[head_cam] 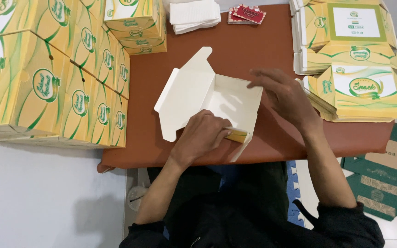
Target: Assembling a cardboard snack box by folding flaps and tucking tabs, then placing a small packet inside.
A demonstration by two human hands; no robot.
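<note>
Left hand pressed on half-folded snack box, fingers curled over near flap; right hand fingers spread, touching far wall; brown bench beneath.

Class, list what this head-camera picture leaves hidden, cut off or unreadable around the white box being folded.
- Head view: the left hand covers the near wall of the white box, so the fold there is hidden.
- The right hand is motion-blurred; its grip on the far edge is unclear.
- The stack of folded yellow boxes is cut off by the left edge.
- The green flat cartons run past the right edge.
</note>
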